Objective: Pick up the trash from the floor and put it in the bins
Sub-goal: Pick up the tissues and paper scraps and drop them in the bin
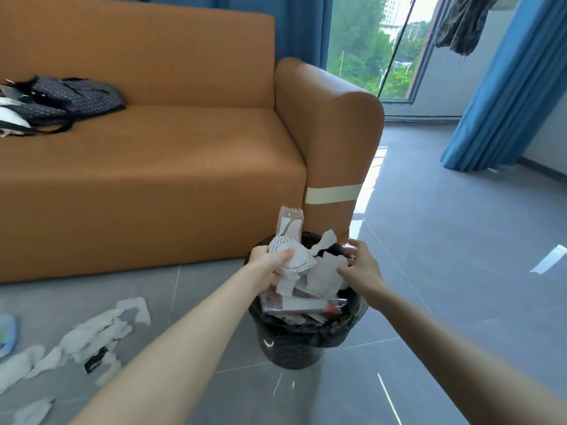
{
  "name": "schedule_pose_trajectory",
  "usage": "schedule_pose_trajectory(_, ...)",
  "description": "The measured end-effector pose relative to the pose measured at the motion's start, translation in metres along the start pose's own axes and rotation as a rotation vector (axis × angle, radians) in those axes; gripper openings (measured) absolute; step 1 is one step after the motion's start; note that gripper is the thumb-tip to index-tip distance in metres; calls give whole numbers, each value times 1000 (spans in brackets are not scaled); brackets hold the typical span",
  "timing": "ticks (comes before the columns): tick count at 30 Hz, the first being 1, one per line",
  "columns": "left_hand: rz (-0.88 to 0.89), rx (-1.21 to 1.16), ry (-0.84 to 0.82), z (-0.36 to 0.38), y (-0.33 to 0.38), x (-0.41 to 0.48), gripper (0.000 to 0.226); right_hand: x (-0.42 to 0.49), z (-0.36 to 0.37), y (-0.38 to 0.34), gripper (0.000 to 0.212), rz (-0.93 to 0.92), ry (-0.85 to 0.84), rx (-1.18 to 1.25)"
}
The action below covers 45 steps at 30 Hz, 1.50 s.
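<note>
A black bin (294, 345) lined with a black bag stands on the grey floor by the sofa's arm. It holds wrappers and paper. My left hand (270, 260) is over its left rim, closed on a bundle of torn paper and a clear wrapper (290, 240) that sticks upward. My right hand (360, 265) hovers over the right rim, its fingers touching a crumpled white paper (325, 276) above the bin. More white paper scraps (92, 335) and a small black packet (96, 360) lie on the floor at the lower left.
An orange sofa (153, 167) fills the left and back, with a dark dotted bag (61, 101) on its seat. A blue curtain (503, 111) and glass door stand at the right. A blue object (7, 335) lies at the left edge. Grey tiles spread to the right.
</note>
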<state>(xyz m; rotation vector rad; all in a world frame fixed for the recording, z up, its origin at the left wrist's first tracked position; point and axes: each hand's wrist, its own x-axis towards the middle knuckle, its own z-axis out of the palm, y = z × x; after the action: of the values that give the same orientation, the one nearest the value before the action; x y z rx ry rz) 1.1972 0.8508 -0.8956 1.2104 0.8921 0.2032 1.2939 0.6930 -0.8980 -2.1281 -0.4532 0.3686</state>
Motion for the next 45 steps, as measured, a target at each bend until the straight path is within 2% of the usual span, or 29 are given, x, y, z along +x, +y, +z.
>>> schedule_pose_trajectory(2,41,217,57,-4,-20,8,48,-1,3,0,55,-106,97,-77)
schedule_pose_trajectory(4,137,428,110,-7,-32,11,53,-3,10,-2,52,-262,103,-162)
schedule_pose_trajectory(7,301,652,142,-11,-37,11,57,-6,27,-3,49,-354,-113,-306)
schedule_pose_trajectory(9,394,778,151,-15,-36,11,57,-6,40,3,51,-333,-283,-420)
schedule_pose_trajectory(12,433,944,119,-25,-34,12,50,-4,59,13,58,-245,-455,-524)
schedule_pose_trajectory(18,396,1000,99,-44,-34,14,46,4,81,28,60,-86,-583,-690)
schedule_pose_trajectory(22,384,1017,71,-55,-32,13,45,6,87,31,62,-49,-643,-750)
schedule_pose_trajectory(28,388,1025,35,-66,-11,-5,43,10,90,21,67,-13,-637,-839)
schedule_pose_trajectory(34,411,989,13,-71,13,-34,44,-2,62,-4,62,-114,-431,-896)
schedule_pose_trajectory(38,449,983,6,-81,28,-57,43,-17,47,-29,70,-178,-299,-849)
schedule_pose_trajectory(41,469,1008,4,-94,36,-77,43,-33,43,-55,64,-237,-209,-785)
schedule_pose_trajectory(45,484,1037,26,-118,42,-100,43,-54,51,-91,51,-332,-180,-700)
